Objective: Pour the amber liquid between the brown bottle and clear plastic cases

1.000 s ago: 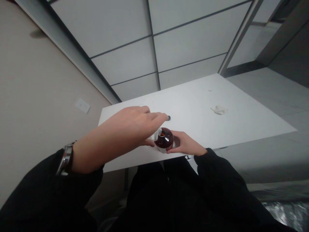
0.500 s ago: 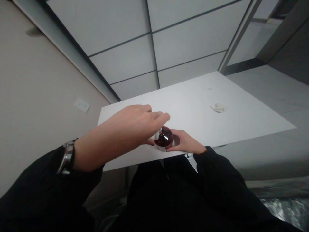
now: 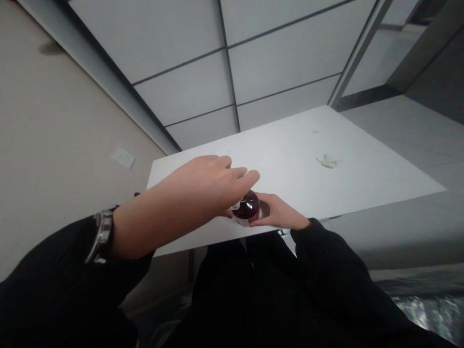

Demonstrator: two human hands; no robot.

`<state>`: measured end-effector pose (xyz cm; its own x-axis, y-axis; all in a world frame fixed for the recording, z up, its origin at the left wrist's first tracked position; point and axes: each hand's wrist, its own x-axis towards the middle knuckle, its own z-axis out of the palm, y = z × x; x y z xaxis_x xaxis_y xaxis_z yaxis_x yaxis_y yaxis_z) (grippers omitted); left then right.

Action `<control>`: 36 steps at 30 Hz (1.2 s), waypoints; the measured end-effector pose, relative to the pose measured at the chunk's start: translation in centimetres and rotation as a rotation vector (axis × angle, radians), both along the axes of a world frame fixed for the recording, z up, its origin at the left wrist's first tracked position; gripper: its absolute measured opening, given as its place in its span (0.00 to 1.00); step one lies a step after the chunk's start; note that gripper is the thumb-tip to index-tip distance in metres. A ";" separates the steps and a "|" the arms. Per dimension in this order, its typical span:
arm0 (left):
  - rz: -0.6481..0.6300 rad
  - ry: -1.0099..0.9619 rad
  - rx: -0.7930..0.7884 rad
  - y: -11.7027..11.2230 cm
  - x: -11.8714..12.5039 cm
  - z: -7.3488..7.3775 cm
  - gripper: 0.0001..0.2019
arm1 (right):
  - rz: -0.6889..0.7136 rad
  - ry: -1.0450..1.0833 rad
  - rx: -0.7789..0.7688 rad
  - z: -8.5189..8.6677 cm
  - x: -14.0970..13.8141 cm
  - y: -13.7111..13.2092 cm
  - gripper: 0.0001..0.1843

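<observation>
Round dark-red bottle point(image 3: 247, 207) at the near edge of the white desk point(image 3: 290, 145), between both hands. Right hand point(image 3: 277, 215) cupped firmly against its side; left hand point(image 3: 197, 186), wearing a watch point(image 3: 102, 237), arched over it, grip unclear. Crumpled white tissue point(image 3: 329, 161) well apart.

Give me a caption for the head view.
Left hand over a dark red bottle, right hand cupping it, on a white table.

No words or numbers can be read: the white label point(image 3: 237, 206) on the dark red bottle point(image 3: 248, 205) is too small and blurred.
</observation>
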<state>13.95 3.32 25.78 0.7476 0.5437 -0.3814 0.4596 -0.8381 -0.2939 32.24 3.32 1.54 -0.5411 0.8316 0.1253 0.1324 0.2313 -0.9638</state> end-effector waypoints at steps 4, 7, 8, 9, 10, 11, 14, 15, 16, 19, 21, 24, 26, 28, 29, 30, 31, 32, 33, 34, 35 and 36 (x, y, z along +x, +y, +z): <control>-0.006 -0.014 -0.005 -0.2 0.4 0.1 0.09 | -0.014 -0.001 0.028 -0.3 0.0 0.0 0.44; -0.009 -0.003 -0.005 -0.3 0.7 0.2 0.09 | -0.020 -0.005 0.038 -0.7 0.0 0.0 0.44; -0.011 0.008 -0.003 -0.3 0.9 0.3 0.09 | -0.019 -0.010 0.041 -0.8 0.0 0.1 0.44; -0.012 0.021 -0.002 -0.3 1.0 0.3 0.09 | -0.019 -0.015 0.044 -0.9 0.0 0.1 0.44; -0.011 0.032 -0.003 -0.3 1.1 0.4 0.09 | -0.017 -0.018 0.046 -0.9 0.1 0.1 0.44; -0.007 0.036 -0.005 -0.3 1.2 0.4 0.10 | -0.014 -0.019 0.045 -0.9 0.1 0.1 0.43; 0.017 0.033 -0.020 -0.3 1.4 0.4 0.11 | -0.009 -0.011 0.046 -0.7 0.1 0.1 0.43; 0.018 0.023 -0.022 -0.3 1.5 0.4 0.12 | -0.012 -0.011 0.048 -0.6 0.1 0.1 0.42; 0.014 0.013 -0.023 -0.3 1.5 0.3 0.12 | -0.017 -0.013 0.051 -0.5 0.1 0.1 0.42; -0.004 -0.020 -0.021 -0.4 1.6 0.2 0.11 | -0.030 -0.028 0.051 -0.4 0.0 0.0 0.41; 0.011 -0.047 -0.033 -0.4 1.7 0.1 0.10 | -0.033 -0.036 0.049 -0.4 0.1 0.0 0.40; 0.039 -0.083 -0.058 -0.4 1.9 0.0 0.10 | -0.029 -0.038 0.053 -0.5 0.1 0.0 0.39; 0.039 -0.090 -0.063 -0.4 2.0 0.0 0.11 | -0.029 -0.040 0.058 -0.5 0.0 0.0 0.40; 0.035 -0.085 -0.065 -0.4 2.2 0.0 0.11 | -0.033 -0.044 0.060 -0.4 0.0 0.1 0.39; 0.032 -0.078 -0.065 -0.5 2.3 0.0 0.11 | -0.033 -0.045 0.058 -0.3 0.0 0.1 0.38; 0.027 -0.069 -0.063 -0.5 2.3 0.0 0.11 | -0.032 -0.046 0.053 -0.2 0.0 0.1 0.38; 0.019 -0.060 -0.060 -0.6 2.5 0.1 0.10 | -0.030 -0.044 0.047 -0.2 0.0 0.1 0.37; 0.012 -0.052 -0.053 -0.7 2.6 0.2 0.10 | -0.029 -0.042 0.039 -0.1 0.0 0.0 0.36; 0.005 -0.045 -0.045 -0.8 2.7 0.2 0.10 | -0.027 -0.039 0.029 -0.1 0.0 0.0 0.35; 0.001 -0.039 -0.040 -0.9 2.9 0.3 0.09 | -0.030 -0.035 0.021 -0.1 0.0 0.0 0.34; -0.001 -0.036 -0.039 -0.9 3.1 0.3 0.09 | -0.036 -0.030 0.015 -0.1 0.0 -0.1 0.34; 0.000 -0.031 -0.040 -0.9 3.2 0.3 0.09 | -0.046 -0.023 0.013 -0.1 0.0 -0.1 0.34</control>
